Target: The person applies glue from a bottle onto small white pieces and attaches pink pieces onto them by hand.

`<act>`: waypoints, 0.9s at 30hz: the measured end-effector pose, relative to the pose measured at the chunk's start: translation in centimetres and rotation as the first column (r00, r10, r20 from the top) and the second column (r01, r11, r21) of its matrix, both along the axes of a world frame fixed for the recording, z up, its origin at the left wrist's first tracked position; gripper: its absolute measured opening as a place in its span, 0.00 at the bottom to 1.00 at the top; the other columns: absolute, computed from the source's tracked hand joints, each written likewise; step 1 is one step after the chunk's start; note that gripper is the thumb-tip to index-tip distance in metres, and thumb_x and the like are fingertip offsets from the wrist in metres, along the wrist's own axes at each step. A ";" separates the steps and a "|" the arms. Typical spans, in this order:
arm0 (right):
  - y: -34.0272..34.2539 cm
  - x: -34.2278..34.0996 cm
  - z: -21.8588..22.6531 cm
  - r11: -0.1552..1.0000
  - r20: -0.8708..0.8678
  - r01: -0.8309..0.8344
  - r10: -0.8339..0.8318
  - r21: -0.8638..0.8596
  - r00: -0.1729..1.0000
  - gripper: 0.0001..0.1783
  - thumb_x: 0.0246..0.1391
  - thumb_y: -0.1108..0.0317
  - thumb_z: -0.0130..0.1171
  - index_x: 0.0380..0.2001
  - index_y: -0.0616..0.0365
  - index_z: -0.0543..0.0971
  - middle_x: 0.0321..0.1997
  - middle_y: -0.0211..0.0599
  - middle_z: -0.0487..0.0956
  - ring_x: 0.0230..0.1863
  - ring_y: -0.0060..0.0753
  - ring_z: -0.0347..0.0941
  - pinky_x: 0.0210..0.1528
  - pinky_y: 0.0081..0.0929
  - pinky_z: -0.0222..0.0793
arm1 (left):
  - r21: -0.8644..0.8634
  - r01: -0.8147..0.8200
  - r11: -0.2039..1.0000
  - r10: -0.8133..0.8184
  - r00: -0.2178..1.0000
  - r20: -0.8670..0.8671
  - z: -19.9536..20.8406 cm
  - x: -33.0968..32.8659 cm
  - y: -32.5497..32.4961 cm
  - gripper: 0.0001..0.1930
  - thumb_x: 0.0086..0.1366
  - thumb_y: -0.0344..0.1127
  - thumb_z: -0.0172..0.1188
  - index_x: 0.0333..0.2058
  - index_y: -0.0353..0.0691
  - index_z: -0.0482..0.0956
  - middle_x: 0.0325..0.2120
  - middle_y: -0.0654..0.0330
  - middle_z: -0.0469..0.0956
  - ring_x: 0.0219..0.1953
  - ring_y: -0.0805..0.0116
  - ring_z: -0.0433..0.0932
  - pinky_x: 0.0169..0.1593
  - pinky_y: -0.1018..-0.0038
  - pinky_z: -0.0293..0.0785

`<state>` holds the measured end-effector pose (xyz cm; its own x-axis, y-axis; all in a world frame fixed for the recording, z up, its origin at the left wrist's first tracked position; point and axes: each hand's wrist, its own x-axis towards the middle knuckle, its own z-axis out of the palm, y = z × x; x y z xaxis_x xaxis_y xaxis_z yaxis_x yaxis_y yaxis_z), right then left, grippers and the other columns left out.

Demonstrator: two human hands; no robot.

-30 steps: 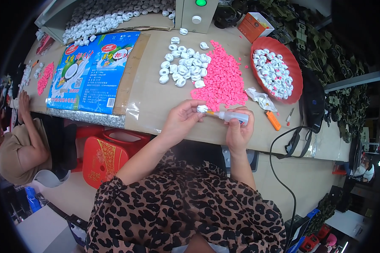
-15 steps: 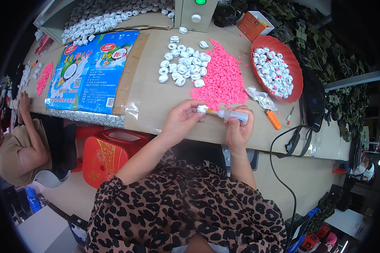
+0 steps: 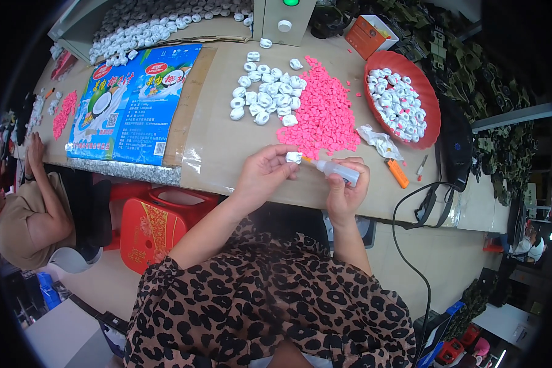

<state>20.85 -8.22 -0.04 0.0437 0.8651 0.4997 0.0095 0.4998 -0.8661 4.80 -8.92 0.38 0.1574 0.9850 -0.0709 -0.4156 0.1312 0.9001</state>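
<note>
Many white pieces [image 3: 394,104] in red bowl [image 3: 431,101]

one red bowl [image 3: 434,104], roughly twenty-five loose white pieces [image 3: 265,98]

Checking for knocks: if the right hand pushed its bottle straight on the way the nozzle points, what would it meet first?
The small white piece pinched in the left hand; the bottle in the right hand points its nozzle right at it, nearly touching.

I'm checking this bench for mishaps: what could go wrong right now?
1. The right hand aims the small squeeze bottle at the white piece pinched in the left hand; liquid could get on the fingers.
2. The pink pile lies just behind; a drip could foul it.
</note>
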 end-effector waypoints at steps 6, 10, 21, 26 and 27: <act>0.0 -0.1 0.3 1.000 0.021 0.021 -0.020 -0.014 1.000 0.18 0.46 0.60 0.55 0.33 0.61 0.62 0.32 0.38 0.65 0.31 0.23 0.63 0.29 0.15 0.61 | -0.010 0.004 1.000 -0.004 1.000 0.003 -0.1 -0.1 0.0 0.14 0.56 0.24 0.50 0.42 0.31 0.66 0.29 0.61 0.71 0.31 0.76 0.71 0.36 0.81 0.69; 0.0 0.1 0.3 1.000 0.029 0.022 -0.022 -0.022 0.999 0.18 0.46 0.61 0.55 0.33 0.61 0.62 0.32 0.38 0.65 0.30 0.23 0.63 0.28 0.15 0.61 | -0.015 0.000 1.000 0.000 1.000 -0.003 -0.3 -0.1 0.0 0.14 0.56 0.25 0.51 0.42 0.31 0.66 0.30 0.61 0.71 0.31 0.77 0.71 0.35 0.81 0.69; 0.0 0.3 0.2 0.998 -0.015 -0.003 0.002 -0.067 1.000 0.15 0.45 0.67 0.56 0.31 0.62 0.63 0.30 0.38 0.66 0.32 0.25 0.64 0.36 0.20 0.61 | 0.012 -0.016 1.000 0.016 1.000 0.004 -0.1 0.0 0.0 0.14 0.56 0.25 0.51 0.42 0.31 0.66 0.30 0.61 0.71 0.32 0.77 0.71 0.37 0.81 0.69; 0.2 0.1 0.1 1.000 -0.009 0.001 -0.002 -0.024 1.000 0.16 0.47 0.62 0.54 0.32 0.61 0.62 0.31 0.37 0.65 0.27 0.21 0.63 0.26 0.13 0.60 | 0.022 -0.010 1.000 0.010 1.000 -0.002 -0.1 0.1 0.1 0.14 0.56 0.24 0.50 0.42 0.31 0.66 0.30 0.61 0.71 0.33 0.77 0.71 0.37 0.81 0.69; 0.1 0.1 0.1 1.000 -0.025 0.005 -0.006 -0.018 1.000 0.17 0.47 0.62 0.54 0.32 0.61 0.62 0.31 0.37 0.65 0.26 0.21 0.63 0.26 0.13 0.60 | 0.022 -0.011 1.000 0.011 1.000 -0.002 -0.2 0.1 0.1 0.14 0.56 0.24 0.50 0.42 0.31 0.66 0.30 0.61 0.71 0.33 0.77 0.71 0.37 0.81 0.69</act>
